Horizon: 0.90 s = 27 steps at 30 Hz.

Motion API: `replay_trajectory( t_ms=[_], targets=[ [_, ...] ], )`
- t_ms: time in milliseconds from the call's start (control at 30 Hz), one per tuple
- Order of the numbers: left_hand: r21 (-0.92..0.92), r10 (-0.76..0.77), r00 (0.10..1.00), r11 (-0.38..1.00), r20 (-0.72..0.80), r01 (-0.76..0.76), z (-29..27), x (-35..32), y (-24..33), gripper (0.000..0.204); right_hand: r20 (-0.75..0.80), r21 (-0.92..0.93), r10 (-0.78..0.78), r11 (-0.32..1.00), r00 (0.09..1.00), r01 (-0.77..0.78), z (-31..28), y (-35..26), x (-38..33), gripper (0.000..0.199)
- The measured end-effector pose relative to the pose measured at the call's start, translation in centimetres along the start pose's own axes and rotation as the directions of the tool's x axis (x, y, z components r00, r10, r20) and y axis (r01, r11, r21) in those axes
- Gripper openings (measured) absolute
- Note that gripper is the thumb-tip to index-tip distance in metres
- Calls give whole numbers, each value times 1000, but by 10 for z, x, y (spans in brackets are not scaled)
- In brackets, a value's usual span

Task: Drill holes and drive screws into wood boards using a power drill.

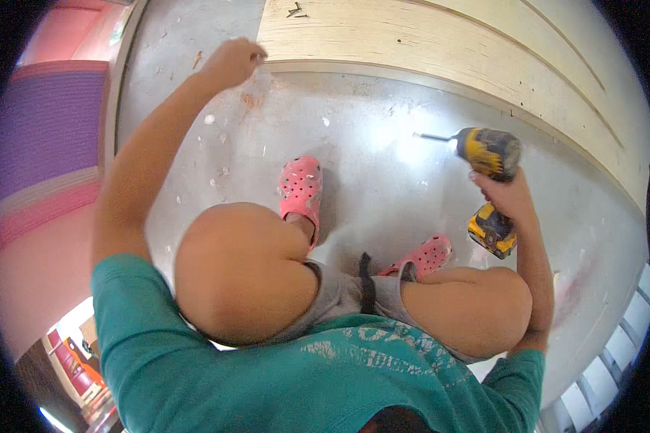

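I am squatting on a grey concrete floor [383, 159] in pink clogs. My right hand [505, 196] grips a yellow and black cordless drill [490, 155], held off the floor with its bit pointing left. My left hand [232, 62] reaches far forward with the fingers pinched together at the near edge of a pale plywood board [426, 43]. I cannot tell whether something small is held in those fingers. A few dark screws [295, 11] lie on the board's far left corner.
The board runs diagonally across the upper right. A pink and purple wall panel [43, 137] stands at the left. White slats [621, 346] show at the lower right. Small chips and debris speckle the floor around my feet.
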<state>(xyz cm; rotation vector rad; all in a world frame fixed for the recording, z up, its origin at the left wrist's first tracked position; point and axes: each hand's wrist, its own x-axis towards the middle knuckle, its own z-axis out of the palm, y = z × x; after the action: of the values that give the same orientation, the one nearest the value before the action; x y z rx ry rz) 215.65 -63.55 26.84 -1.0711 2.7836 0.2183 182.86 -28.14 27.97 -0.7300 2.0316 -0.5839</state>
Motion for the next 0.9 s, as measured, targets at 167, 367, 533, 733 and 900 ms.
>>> replay_trajectory(
  t_ms=[167, 367, 533, 733, 900],
  targets=[
    [-213, 57, 848, 957, -528, -197, 76, 109, -30, 20, 298, -485, -27, 857, 954, 176, 35, -39, -9, 33],
    [-173, 26, 919, 980, -393, -101, 128, 165, -40, 21, 248, -615, 69, 782, 966, 102, 35, -73, -42, 28],
    [-186, 92, 825, 955, -557, -232, 103, 143, -42, 20, 279, -464, 104, 885, 955, 39, 42, -104, -46, 29],
    [-970, -235, 964, 175, 127, 171, 102, 45, 26, 23, 267, -188, 85, 982, 960, -34, 61, -123, -42, 33],
    [-833, -15, 927, -443, 376, 331, 133, -2, 34, 17, 341, 3, -259, 962, 904, 274, 66, -109, -38, 43]
  ],
)
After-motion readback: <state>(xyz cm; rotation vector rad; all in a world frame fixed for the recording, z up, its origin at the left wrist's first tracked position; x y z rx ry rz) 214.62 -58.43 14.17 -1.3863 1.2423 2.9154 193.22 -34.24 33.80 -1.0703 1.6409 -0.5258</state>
